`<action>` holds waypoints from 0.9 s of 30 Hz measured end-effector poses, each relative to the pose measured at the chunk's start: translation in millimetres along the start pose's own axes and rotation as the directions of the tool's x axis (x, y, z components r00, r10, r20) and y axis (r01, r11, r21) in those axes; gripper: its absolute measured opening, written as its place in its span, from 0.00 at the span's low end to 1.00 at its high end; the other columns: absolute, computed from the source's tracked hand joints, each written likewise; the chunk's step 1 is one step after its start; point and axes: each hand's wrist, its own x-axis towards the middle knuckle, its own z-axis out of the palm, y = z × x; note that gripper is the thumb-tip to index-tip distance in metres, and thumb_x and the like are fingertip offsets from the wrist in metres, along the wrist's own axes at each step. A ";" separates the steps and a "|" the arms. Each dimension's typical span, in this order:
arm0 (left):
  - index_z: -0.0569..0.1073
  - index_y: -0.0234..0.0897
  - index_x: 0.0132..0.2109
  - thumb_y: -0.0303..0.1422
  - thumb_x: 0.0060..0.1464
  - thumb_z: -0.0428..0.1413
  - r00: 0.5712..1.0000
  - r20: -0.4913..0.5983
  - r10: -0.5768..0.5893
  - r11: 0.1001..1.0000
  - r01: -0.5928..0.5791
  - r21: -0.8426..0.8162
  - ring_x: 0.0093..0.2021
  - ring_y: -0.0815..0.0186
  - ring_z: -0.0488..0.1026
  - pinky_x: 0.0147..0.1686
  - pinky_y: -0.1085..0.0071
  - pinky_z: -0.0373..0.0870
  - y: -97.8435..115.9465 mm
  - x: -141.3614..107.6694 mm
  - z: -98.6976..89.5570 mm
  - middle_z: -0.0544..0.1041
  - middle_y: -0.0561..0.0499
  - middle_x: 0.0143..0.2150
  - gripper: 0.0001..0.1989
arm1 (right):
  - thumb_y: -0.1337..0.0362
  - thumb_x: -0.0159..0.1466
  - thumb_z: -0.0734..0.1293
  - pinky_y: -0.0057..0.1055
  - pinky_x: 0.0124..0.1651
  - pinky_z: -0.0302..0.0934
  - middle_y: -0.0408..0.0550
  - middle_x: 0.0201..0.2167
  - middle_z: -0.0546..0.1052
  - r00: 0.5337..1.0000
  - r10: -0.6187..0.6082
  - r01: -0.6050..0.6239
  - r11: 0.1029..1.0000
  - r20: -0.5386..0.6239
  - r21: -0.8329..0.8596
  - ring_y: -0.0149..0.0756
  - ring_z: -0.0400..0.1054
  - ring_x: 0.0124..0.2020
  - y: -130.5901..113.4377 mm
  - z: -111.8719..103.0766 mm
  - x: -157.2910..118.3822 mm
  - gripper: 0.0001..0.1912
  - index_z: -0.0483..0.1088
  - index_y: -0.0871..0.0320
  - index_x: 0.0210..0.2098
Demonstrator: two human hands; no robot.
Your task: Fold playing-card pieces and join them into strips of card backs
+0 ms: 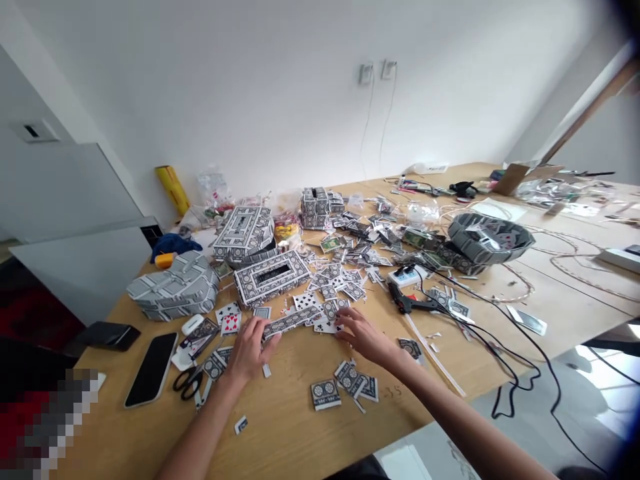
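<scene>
A long strip of folded playing cards (293,322) lies slantwise in front of me, patterned in black and white. My left hand (249,348) is closed on its left end, thumb and fingers pinching it. To the right, the fingers of my right hand (364,339) curl over a playing card (326,327) at the edge of the pile. Just behind the strip stands a card-covered box (273,277) with a slot in its top. Folded card pieces (325,395) lie on the table nearer to me, between my forearms.
Black-handled scissors (188,383) and a phone (151,370) lie left. A glue gun (413,300), a power strip (407,275) and black cables (500,320) are right. Card-covered baskets (175,287) and boxes (245,232) stand behind, amid scattered cards.
</scene>
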 end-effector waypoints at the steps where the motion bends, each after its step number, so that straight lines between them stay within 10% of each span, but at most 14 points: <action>1: 0.75 0.40 0.56 0.43 0.69 0.55 1.000 -0.021 0.000 1.000 0.000 0.001 0.53 0.51 0.78 0.54 0.54 0.76 -0.9 -0.4 0.0 0.78 0.42 0.51 0.15 | 0.66 0.73 0.67 0.48 0.63 0.71 0.58 0.55 0.78 0.999 -0.028 0.027 1.000 -0.020 -0.013 0.49 0.74 0.58 0.3 1.6 -1.3 0.08 0.79 0.57 0.45; 9: 0.74 0.41 0.59 0.40 0.62 0.63 0.997 -0.063 0.051 0.999 -0.052 -0.005 0.56 0.49 0.78 0.56 0.50 0.78 -2.4 -1.7 0.7 0.78 0.41 0.53 0.21 | 0.62 0.77 0.55 0.44 0.48 0.73 0.58 0.43 0.81 0.959 0.042 -0.025 0.998 -0.279 0.066 0.47 0.76 0.43 -9.4 -6.1 -12.6 0.18 0.75 0.55 0.44; 14: 0.73 0.44 0.66 0.38 0.60 0.64 0.993 0.002 0.115 0.993 -0.115 -0.021 0.60 0.46 0.77 0.60 0.45 0.76 -0.1 -2.3 -4.0 0.79 0.40 0.58 0.27 | 0.52 0.77 0.54 0.37 0.36 0.66 0.46 0.25 0.77 0.949 0.234 -0.182 0.954 -0.213 0.237 0.43 0.71 0.27 -28.7 -10.7 -13.4 0.20 0.74 0.54 0.43; 21: 0.60 0.41 0.76 0.52 0.58 0.66 0.965 0.097 0.244 0.970 -0.242 -0.036 0.68 0.43 0.70 0.67 0.45 0.70 24.1 -6.2 -12.0 0.73 0.36 0.69 0.47 | 0.57 0.76 0.61 0.34 0.40 0.67 0.50 0.34 0.83 0.993 0.110 -0.098 0.956 -0.029 0.277 0.41 0.76 0.33 -88.8 32.0 20.0 0.14 0.77 0.56 0.43; 27: 0.71 0.41 0.67 0.47 0.62 0.64 0.976 0.052 0.212 0.977 -0.211 -0.023 0.58 0.46 0.78 0.60 0.47 0.77 27.9 -7.8 -9.5 0.80 0.38 0.57 0.30 | 0.62 0.75 0.64 0.33 0.42 0.69 0.52 0.37 0.85 0.996 0.079 -0.063 0.948 -0.037 0.311 0.41 0.79 0.37 -103.6 67.3 63.3 0.09 0.75 0.58 0.48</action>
